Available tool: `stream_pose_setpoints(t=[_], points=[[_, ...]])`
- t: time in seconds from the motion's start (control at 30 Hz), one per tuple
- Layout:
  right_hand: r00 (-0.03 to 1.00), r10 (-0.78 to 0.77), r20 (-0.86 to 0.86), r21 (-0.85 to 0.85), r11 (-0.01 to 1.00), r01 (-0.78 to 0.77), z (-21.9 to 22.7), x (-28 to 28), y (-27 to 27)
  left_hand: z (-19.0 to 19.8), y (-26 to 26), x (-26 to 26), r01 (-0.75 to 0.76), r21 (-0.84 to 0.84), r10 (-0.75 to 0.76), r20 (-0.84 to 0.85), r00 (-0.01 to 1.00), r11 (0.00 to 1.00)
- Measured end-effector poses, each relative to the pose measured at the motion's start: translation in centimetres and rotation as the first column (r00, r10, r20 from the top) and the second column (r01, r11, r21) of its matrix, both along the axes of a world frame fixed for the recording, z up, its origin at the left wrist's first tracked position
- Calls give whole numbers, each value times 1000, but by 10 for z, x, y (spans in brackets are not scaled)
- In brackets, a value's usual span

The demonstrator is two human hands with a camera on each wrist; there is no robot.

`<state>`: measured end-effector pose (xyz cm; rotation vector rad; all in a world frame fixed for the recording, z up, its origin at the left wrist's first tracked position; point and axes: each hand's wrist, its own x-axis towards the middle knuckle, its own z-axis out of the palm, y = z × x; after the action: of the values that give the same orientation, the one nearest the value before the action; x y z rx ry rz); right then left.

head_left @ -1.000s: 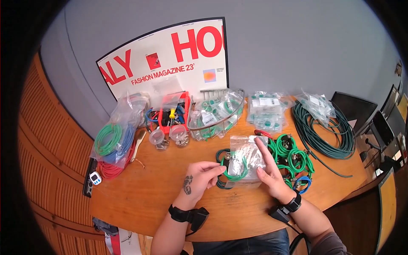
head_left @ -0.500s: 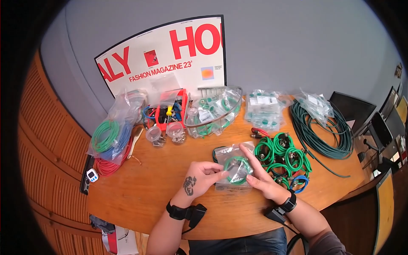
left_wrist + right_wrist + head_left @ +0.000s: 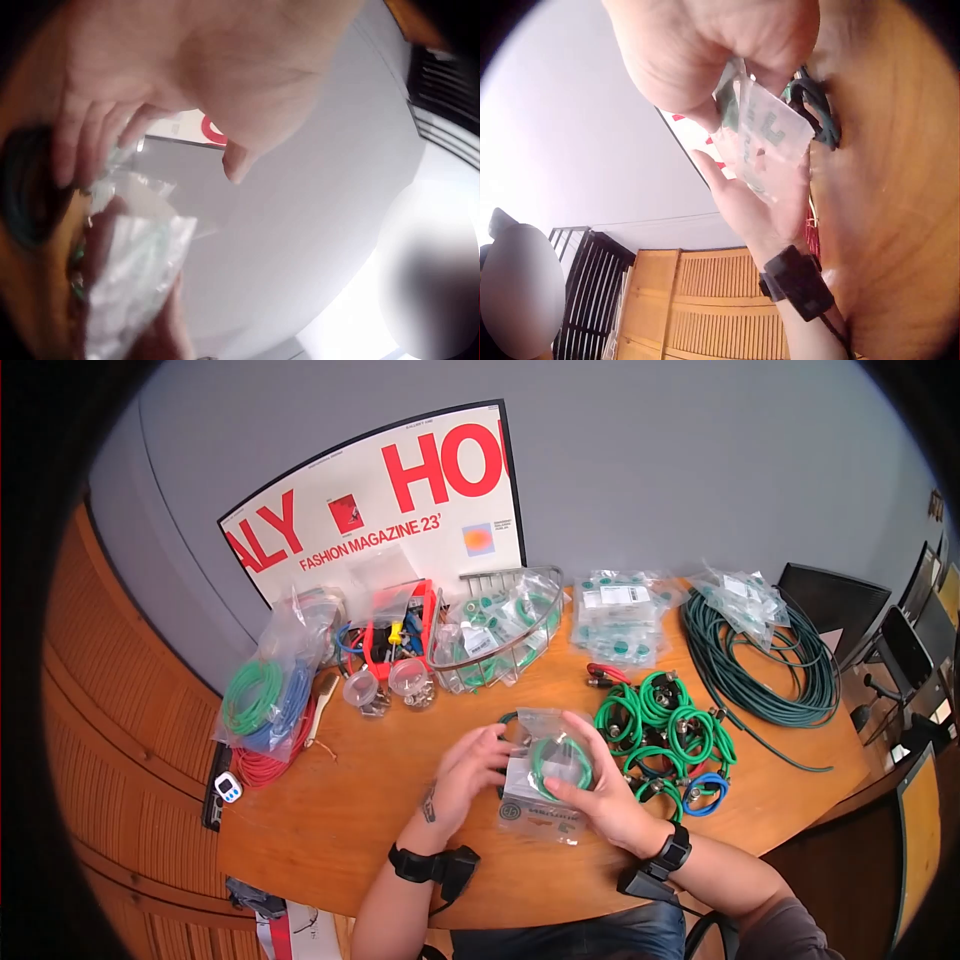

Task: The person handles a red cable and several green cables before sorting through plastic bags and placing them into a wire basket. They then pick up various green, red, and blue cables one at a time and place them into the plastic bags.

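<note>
1. Green cable coil (image 3: pixel 538 765) sits inside the clear plastic bag (image 3: pixel 540 820).
2. Right hand (image 3: pixel 614 802), at the bag's right edge, pinches it between thumb and fingers.
3. Left hand (image 3: pixel 465 775), just left of the bag, has its fingers spread; whether they touch it, I cannot tell.
4. Coiled cables (image 3: pixel 671 732) lie right of the bag; a wire basket (image 3: pixel 490 657) stands beyond it.

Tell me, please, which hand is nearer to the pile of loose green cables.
Right. The right hand, which holds the clear bag, is just beside the pile of loose green cables; the left hand is farther off, across the bag.
</note>
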<state>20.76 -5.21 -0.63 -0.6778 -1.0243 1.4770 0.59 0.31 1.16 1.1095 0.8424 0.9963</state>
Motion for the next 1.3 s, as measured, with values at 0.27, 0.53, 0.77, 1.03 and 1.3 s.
stream_pose_setpoints(t=[0.27, 0.53, 0.77, 1.03, 1.3], points=[[952, -127, 277, 221, 973, 65, -6, -8, -7, 12, -15, 8, 181, -33, -184, -140, 973, 983], [996, -61, 64, 96, 994, 54, -13, -20, -11, 26, 7, -18, 34, 180, 11, -242, 970, 983], [994, 1, 111, 99, 995, -12, -38, -15, -5, 114, 103, -34, 97, 739, 626, -625, 467, 666], [968, 7, 251, 165, 985, -50, -29, -8, -8, 110, 218, 21, 289, 644, 504, -748, 433, 708], [936, 16, 352, 217, 971, -99, -34, -10, -6, 70, 256, 65, 376, 211, -9, -863, 505, 902]])
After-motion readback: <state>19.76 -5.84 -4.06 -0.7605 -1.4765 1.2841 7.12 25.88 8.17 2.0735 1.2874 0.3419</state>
